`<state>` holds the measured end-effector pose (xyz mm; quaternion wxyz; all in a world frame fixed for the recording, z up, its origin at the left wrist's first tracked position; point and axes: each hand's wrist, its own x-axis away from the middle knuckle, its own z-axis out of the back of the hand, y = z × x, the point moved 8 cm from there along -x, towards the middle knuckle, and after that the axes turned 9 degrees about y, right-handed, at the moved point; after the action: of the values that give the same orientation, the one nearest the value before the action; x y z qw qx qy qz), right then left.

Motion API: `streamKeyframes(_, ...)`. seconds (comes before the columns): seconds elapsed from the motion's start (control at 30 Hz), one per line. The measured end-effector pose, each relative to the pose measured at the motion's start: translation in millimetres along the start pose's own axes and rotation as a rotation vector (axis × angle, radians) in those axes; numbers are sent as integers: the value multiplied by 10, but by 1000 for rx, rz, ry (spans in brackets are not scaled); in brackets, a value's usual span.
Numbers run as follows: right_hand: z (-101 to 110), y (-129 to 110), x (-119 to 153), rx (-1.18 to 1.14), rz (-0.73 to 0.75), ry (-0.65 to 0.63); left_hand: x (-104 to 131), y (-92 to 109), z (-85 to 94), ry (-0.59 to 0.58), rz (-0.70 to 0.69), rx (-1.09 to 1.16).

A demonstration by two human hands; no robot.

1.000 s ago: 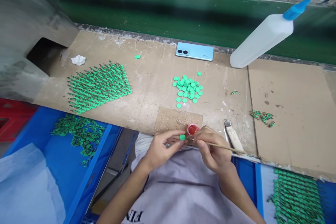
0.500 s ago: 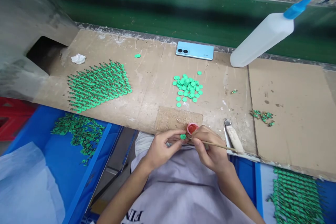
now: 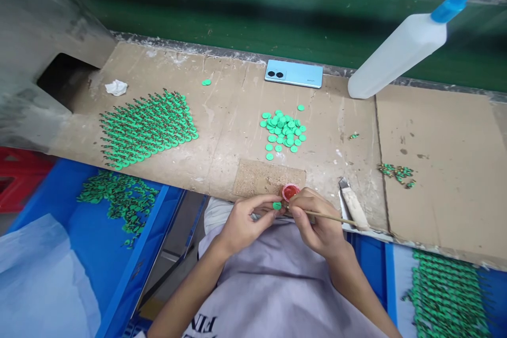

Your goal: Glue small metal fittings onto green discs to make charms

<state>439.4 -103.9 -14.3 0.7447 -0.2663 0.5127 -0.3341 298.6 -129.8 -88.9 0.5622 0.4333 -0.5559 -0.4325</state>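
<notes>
Small flat round green disc (image 3: 277, 205) at the left hand's fingertips, near the front edge of the brown cardboard-covered bench (image 3: 225, 127), just beside a small round pot of red liquid with a pinkish rim (image 3: 290, 191); can't tell if disc and pot touch. Left hand (image 3: 244, 224) half curled, thumb and forefinger nearly together, pinching the disc; other fingers partly hidden. Right hand (image 3: 319, 221) mostly closed, thumb and fingers gripping a thin pale wooden stick (image 3: 332, 217), which slants out right past the hand; its working tip by the pot is too small to make out. Behind the pot, a rectangular tan cork-like board (image 3: 257, 177). Beyond that, a loose heap of flat green discs (image 3: 283, 131), a few apart at its edges. Light-blue phone (image 3: 293, 74) lies face down at bench back, tall white plastic bottle with blue nozzle (image 3: 396, 55) to its right. Left side: slanted rows of green discs with dark stems (image 3: 148, 129), crumpled white paper (image 3: 116, 87) behind. Right side: pale-handled blade tool (image 3: 354, 205), then a cluster of tiny green-and-gold pieces (image 3: 397, 173).
</notes>
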Motion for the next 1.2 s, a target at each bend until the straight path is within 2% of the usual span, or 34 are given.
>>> streamKeyframes(0.43,-30,-14,1,26,3,-59,-10,14,-12,-3,-16,-17)
streamKeyframes(0.6,-119,-171,27,141,129,-173,-3,62,8,20,-86,-88)
streamKeyframes(0.73,-128,-269,16,215,142,-216,24,155,4,12,-156,-131)
streamKeyframes(0.83,-38,-259,27,132,87,-167,18,179,9,25,-149,-91)
streamKeyframes(0.93,148,-151,60,-45,-39,3,-19,151,36,55,-112,-47)
streamKeyframes(1.03,302,-4,110,-103,-177,175,-70,118,91,89,-74,-2)
streamKeyframes(1.1,304,50,121,-91,-222,190,-99,106,114,86,-51,50)
streamKeyframes(1.2,198,54,97,-75,-202,108,-127,97,111,44,-26,138)
